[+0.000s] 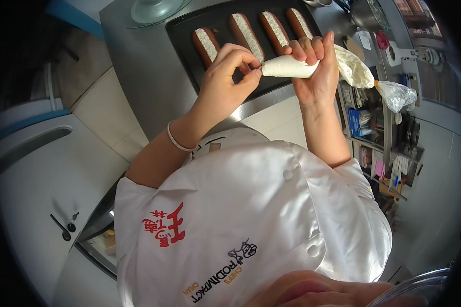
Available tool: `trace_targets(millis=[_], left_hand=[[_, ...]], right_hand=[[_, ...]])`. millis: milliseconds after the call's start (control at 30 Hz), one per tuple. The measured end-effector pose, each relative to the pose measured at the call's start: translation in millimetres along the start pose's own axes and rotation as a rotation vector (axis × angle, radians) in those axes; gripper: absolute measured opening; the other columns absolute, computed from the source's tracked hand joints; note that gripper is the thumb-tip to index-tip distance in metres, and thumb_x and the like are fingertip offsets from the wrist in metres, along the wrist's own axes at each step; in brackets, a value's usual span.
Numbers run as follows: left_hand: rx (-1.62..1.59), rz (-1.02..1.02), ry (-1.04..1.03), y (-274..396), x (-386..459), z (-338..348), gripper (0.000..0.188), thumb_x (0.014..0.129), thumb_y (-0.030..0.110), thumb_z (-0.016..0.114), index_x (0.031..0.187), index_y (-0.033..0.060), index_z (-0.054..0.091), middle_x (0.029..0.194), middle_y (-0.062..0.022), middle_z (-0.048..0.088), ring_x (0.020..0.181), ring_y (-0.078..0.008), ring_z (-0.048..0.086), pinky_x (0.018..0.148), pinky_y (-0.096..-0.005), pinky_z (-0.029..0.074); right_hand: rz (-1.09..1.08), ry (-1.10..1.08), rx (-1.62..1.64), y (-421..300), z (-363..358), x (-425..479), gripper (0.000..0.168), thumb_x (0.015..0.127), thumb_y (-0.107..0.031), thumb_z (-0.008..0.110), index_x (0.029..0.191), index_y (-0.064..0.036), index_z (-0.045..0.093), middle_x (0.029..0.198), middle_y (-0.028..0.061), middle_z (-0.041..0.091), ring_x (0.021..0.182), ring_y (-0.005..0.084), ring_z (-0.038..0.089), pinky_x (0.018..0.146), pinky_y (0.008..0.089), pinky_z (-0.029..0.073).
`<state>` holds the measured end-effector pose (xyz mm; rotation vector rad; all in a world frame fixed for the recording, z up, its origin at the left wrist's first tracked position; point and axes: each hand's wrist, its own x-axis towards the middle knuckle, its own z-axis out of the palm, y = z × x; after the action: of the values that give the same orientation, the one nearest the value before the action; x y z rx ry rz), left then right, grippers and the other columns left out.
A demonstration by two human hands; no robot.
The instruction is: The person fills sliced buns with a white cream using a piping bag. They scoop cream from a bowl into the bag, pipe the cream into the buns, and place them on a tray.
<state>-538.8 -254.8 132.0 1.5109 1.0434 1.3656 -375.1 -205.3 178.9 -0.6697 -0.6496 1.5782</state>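
Note:
A clear plastic piping bag (pixel 290 67) filled with white cream lies crosswise before me. My right hand (pixel 317 65) is wrapped around its middle, palm up, with the thumb at the far side. My left hand (pixel 232 75) pinches the narrow tip. From the right hand the rest of the bag hangs to the right, tied with an orange band (pixel 376 83) below its crumpled end. Beyond my hands, several long brown buns (pixel 247 34) lie in a row on a black baking tray (pixel 182 38). Each bun carries a strip of white cream; my hands partly hide their near ends.
The tray rests on a stainless steel table (pixel 138 73). At its far left stands a glass cake stand (pixel 153 10), and a metal bowl (pixel 368 15) is at the far right. Shelves with kitchen goods (pixel 384 126) flank my right; a white door (pixel 42 184) with a handle is on my left.

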Motion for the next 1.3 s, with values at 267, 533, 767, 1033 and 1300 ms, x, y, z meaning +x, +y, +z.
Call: trace_targets(millis=[267, 533, 767, 1033, 1300], left_hand=[[0.125, 0.095, -0.050, -0.9, 9.4, -17.3, 0.006, 0.083, -0.003, 0.057, 0.088, 0.0008, 0.059, 0.101, -0.0054, 0.052, 0.077, -0.0095, 0.053, 0.066, -0.0223, 0.044], [-0.542, -0.543, -0.078, 3.1, 4.8, -34.0, 0.019, 0.090, 0.007, 0.048, 0.105, 0.0022, 0.058, 0.114, -0.0118, 0.054, 0.094, -0.0162, 0.056, 0.092, -0.0325, 0.043], [0.073, -0.069, -0.132, 7.4, 7.0, -38.1, 0.013, 0.086, 0.007, 0.062, 0.098, 0.0023, 0.064, 0.112, -0.0087, 0.055, 0.087, -0.0117, 0.057, 0.084, -0.0287, 0.047], [-0.920, -0.694, -0.244, -7.2, 18.1, -53.0, 0.012, 0.089, 0.005, 0.054, 0.100, 0.0024, 0.057, 0.113, -0.0097, 0.056, 0.093, -0.0132, 0.056, 0.090, -0.0314, 0.043], [0.667, 0.434, -0.021, 5.2, 18.2, -33.6, 0.014, 0.081, 0.011, 0.068, 0.087, 0.0051, 0.056, 0.092, -0.0063, 0.057, 0.078, -0.0208, 0.055, 0.074, -0.0328, 0.041]], right_hand=[[-0.064, -0.033, 0.029, 5.8, 2.0, -5.2, 0.049, 0.100, -0.041, 0.038, 0.059, -0.015, 0.029, 0.054, 0.0007, 0.031, 0.059, 0.0168, 0.039, 0.072, 0.0381, 0.045], [-0.046, 0.010, 0.188, 7.9, -0.4, 6.0, 0.048, 0.101, -0.038, 0.038, 0.060, -0.015, 0.030, 0.054, 0.0006, 0.030, 0.060, 0.0166, 0.039, 0.074, 0.0384, 0.045], [0.023, 0.017, 0.265, 6.5, 3.3, 4.1, 0.049, 0.101, -0.035, 0.040, 0.058, -0.015, 0.030, 0.055, -0.0013, 0.027, 0.061, 0.0140, 0.036, 0.079, 0.0339, 0.043], [-0.004, 0.025, 0.271, 9.2, 1.3, 8.2, 0.049, 0.100, -0.035, 0.042, 0.058, -0.014, 0.030, 0.055, -0.0010, 0.027, 0.060, 0.0142, 0.036, 0.078, 0.0342, 0.043], [0.005, 0.099, 0.226, 13.8, 0.5, 8.0, 0.048, 0.099, -0.037, 0.043, 0.058, -0.015, 0.029, 0.054, 0.0002, 0.028, 0.059, 0.0160, 0.038, 0.076, 0.0372, 0.044]])
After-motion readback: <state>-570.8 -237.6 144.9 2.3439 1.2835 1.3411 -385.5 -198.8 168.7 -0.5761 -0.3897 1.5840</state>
